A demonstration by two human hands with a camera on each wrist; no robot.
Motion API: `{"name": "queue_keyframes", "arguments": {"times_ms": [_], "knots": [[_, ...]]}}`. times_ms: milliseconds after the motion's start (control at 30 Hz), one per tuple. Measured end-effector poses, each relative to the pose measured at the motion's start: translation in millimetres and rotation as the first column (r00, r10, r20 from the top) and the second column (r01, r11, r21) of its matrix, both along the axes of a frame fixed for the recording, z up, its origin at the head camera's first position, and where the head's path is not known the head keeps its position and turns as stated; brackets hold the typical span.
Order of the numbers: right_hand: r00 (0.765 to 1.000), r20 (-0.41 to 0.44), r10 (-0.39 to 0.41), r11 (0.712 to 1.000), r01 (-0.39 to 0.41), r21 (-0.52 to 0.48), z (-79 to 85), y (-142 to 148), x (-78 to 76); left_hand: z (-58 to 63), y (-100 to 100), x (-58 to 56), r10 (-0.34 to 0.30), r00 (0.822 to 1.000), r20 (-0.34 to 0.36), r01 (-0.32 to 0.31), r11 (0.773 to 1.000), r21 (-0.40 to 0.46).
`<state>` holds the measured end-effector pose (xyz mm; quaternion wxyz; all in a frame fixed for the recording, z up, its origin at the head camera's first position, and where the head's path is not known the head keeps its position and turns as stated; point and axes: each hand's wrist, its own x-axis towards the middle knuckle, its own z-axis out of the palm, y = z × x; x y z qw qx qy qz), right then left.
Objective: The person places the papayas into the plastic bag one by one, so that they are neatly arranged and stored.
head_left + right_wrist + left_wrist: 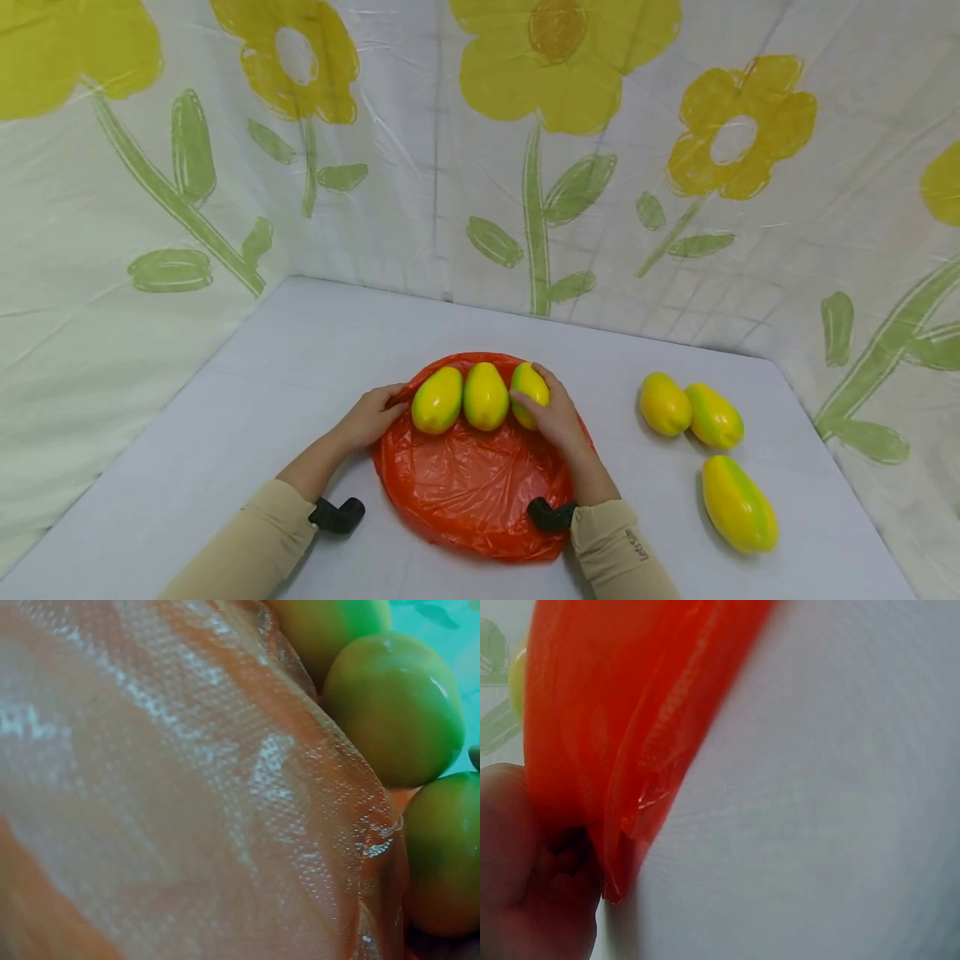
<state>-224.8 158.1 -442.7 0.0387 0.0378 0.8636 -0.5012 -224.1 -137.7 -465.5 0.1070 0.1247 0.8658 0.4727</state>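
Note:
A round tray-like form wrapped in red plastic bag film [480, 475] lies in front of me. Along its far side sit three yellow-green papayas in a row: a left one [437, 401], a middle one [486, 397] and a right one [529, 388]. My right hand [553, 414] holds the right papaya, thumb on its near left side and fingers over its far right side. At the far left edge, my left hand [377, 414] grips the red plastic; the left wrist view shows its fingers curled at a fold of the film [622, 772].
Three more papayas lie on the white table [300, 350] to the right: two touching, one [665, 404] beside another [715, 417], and a larger one [740, 504] nearer me. A flower-printed curtain [405, 192] stands behind the table. Black wrist mounts stick out from both sleeves.

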Motion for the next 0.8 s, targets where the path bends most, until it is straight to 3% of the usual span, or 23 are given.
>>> {"name": "queue_keyframes", "arguments": {"times_ms": [267, 567, 800], "knots": [[0.999, -0.044, 0.013, 1.000, -0.012, 0.022, -1.6, -1, -0.3, -1.2, 0, 0.1, 0.001, 1.000, -0.007, -0.001, 1.000, -0.006], [0.999, -0.035, 0.005, 0.999, -0.003, 0.039, -1.8, 1, -0.3, -1.5, 1, -0.7, 0.004, 1.000, 0.001, -0.004, 1.000, -0.002], [0.998, -0.065, -0.028, 1.000, 0.028, -0.003, 10.4, 4, 1.3, -0.4, 1, -0.5, 0.014, 1.000, 0.006, -0.014, 1.000, -0.007]]}}
